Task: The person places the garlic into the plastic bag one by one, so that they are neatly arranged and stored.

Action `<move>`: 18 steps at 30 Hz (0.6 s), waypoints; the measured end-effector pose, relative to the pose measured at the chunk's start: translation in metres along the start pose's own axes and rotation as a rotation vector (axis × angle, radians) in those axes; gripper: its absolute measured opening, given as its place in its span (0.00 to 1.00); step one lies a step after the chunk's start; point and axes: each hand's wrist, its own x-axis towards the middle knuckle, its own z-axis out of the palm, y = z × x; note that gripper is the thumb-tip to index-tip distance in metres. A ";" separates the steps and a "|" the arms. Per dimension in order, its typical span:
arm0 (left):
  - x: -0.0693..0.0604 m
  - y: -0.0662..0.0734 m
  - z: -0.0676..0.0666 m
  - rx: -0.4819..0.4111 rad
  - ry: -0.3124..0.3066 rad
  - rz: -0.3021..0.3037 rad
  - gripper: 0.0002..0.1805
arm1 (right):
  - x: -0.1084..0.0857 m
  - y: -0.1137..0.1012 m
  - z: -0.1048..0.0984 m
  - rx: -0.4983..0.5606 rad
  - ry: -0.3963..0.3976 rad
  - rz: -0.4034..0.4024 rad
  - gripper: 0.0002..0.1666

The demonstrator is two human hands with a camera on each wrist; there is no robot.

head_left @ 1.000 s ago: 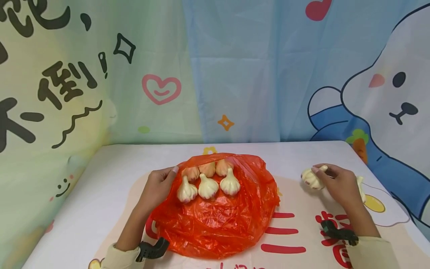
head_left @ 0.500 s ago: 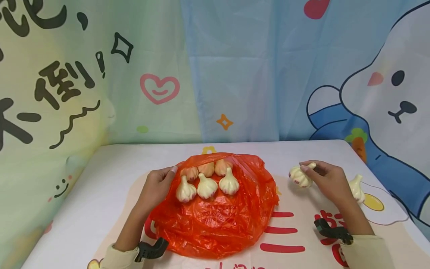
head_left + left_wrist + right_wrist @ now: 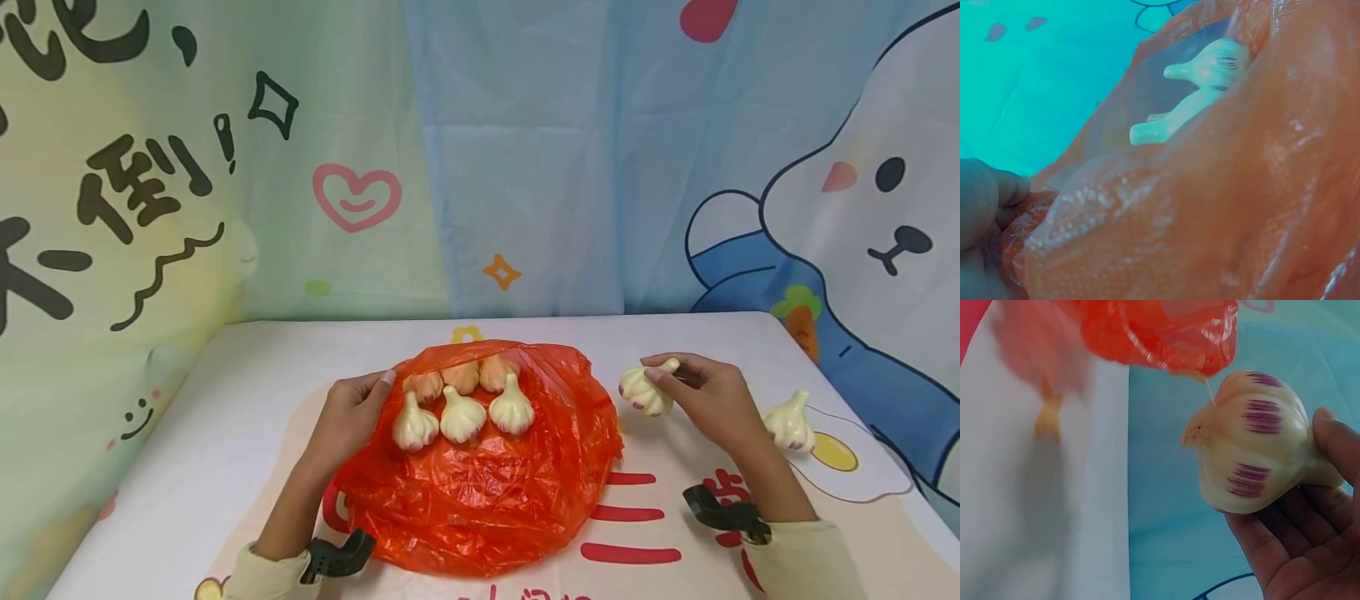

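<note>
A red plastic bag (image 3: 487, 492) lies on the table with several garlic bulbs (image 3: 463, 415) in its mouth; the rear ones show through the film. My left hand (image 3: 356, 417) pinches the bag's left rim, and in the left wrist view the crumpled edge sits between thumb and fingers (image 3: 1013, 187). To the right of the bag, my right hand (image 3: 708, 400) holds a garlic bulb (image 3: 1254, 444) near its stem, above the table. The bulb has purple streaks, and its root end faces the bag.
Another garlic bulb (image 3: 791, 423) lies on the table behind my right wrist. The printed tablecloth (image 3: 630, 517) runs back to a cartoon curtain (image 3: 525, 167). A black wrist mount (image 3: 723, 508) sits on my right forearm, with a similar one on the left.
My right hand has moved left toward the bag with the garlic bulb, bringing the bulb behind it into full view. The left hand and the bag stay nearly still.
</note>
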 end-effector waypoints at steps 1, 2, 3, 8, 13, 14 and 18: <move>0.000 0.000 0.000 0.000 0.000 0.001 0.25 | 0.000 -0.002 0.001 0.006 -0.002 -0.006 0.29; 0.000 0.000 0.000 -0.002 0.001 0.001 0.25 | 0.000 -0.003 0.003 0.013 -0.004 -0.013 0.28; 0.000 0.000 0.000 -0.002 0.001 0.002 0.25 | 0.001 -0.004 0.004 0.020 -0.005 -0.020 0.28; -0.001 0.001 0.000 0.002 -0.002 -0.018 0.26 | 0.001 -0.007 0.010 0.050 -0.023 -0.042 0.26; -0.001 0.002 0.001 -0.002 -0.002 -0.024 0.25 | 0.001 -0.012 0.014 0.074 -0.054 -0.069 0.24; -0.001 0.002 0.001 -0.003 -0.001 -0.022 0.25 | 0.001 -0.014 0.015 0.083 -0.061 -0.079 0.23; -0.001 0.002 0.001 0.004 0.000 -0.011 0.25 | 0.001 -0.021 0.021 0.130 -0.094 -0.122 0.20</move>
